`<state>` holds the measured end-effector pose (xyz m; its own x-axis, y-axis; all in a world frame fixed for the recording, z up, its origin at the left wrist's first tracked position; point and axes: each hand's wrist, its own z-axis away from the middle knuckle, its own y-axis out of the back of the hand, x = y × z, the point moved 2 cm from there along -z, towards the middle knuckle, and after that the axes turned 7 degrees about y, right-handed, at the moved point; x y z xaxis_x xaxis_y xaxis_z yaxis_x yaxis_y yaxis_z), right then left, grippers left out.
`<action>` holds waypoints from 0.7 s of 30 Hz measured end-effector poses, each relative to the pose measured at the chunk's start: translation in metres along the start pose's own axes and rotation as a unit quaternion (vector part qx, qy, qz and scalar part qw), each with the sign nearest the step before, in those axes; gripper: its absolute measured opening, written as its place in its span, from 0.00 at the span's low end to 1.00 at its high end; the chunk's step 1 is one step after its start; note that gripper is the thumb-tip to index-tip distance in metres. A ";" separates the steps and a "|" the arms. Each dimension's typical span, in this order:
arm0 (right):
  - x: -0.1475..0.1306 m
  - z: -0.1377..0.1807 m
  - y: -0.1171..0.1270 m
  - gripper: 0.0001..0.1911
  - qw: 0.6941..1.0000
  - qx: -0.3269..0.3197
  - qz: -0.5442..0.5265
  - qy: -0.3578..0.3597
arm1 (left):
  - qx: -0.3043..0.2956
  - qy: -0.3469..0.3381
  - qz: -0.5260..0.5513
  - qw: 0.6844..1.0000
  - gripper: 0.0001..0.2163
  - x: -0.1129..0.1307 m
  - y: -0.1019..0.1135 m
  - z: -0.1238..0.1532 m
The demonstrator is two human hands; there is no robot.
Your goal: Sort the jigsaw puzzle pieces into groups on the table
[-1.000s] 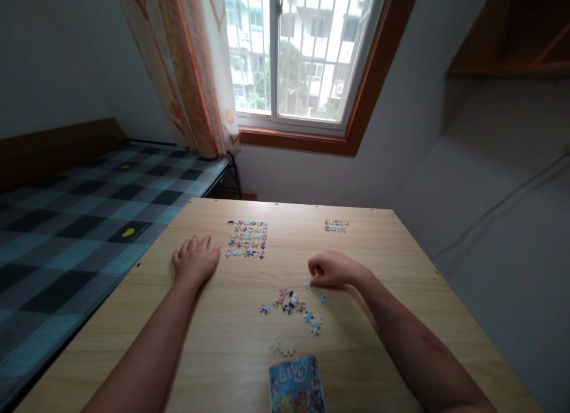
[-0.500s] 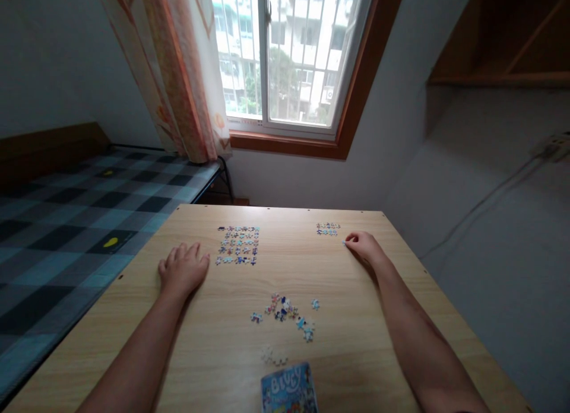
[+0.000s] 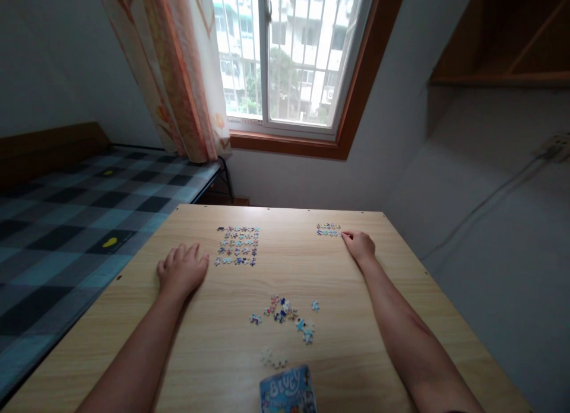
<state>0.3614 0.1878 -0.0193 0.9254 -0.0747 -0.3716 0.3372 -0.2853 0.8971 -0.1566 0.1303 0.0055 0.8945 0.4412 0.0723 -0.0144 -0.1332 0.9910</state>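
My right hand (image 3: 360, 245) is at the far right of the table, thumb and finger closed on a small puzzle piece (image 3: 341, 234), mostly hidden by the fingertips. It touches the right end of the lower row in a small group of puzzle pieces (image 3: 328, 229). My left hand (image 3: 182, 269) lies palm down on the wood, fingers spread, holding nothing. Just right of it, several rows of puzzle pieces (image 3: 238, 245) form a rough square block. Loose puzzle pieces (image 3: 281, 309) are scattered mid-table, some overlapping. Two or so pale pieces (image 3: 273, 358) lie nearer me.
A blue box marked "Bluey" (image 3: 287, 391) stands at the table's near edge, partly cut off. The wooden table (image 3: 214, 330) reaches toward a window (image 3: 298, 57). A bed with a checked cover (image 3: 89, 205) is on the left, and a cable (image 3: 481, 205) hangs along the right wall.
My right hand has moved a little away from me and left, bringing the puzzle piece to the end of the small group's lower row. The left hand stays in place.
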 end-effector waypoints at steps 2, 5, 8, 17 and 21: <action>-0.001 0.001 -0.001 0.15 1.000 0.009 0.000 0.002 | -0.003 0.003 -0.001 1.000 0.30 0.000 -0.001 0.000; -0.003 0.004 -0.001 0.15 1.000 0.026 -0.005 0.010 | -0.006 0.004 -0.001 1.000 0.30 -0.001 -0.002 -0.001; -0.005 0.007 0.006 0.15 0.998 0.058 -0.019 0.024 | -0.001 0.000 -0.004 1.000 0.29 -0.001 -0.002 0.000; -0.096 0.048 0.022 0.09 0.920 -0.076 -0.147 0.355 | -0.012 0.011 -0.004 1.000 0.29 -0.002 -0.005 0.000; -0.160 0.095 0.023 0.09 0.806 -0.185 -0.180 0.532 | -0.009 0.007 0.003 1.000 0.29 -0.002 -0.007 0.000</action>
<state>0.2045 0.1025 0.0383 0.3134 0.8679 -0.3854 0.4637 0.2143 0.8597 -0.1585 0.1301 -0.0018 0.8877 0.4533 0.0807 -0.0286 -0.1206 0.9923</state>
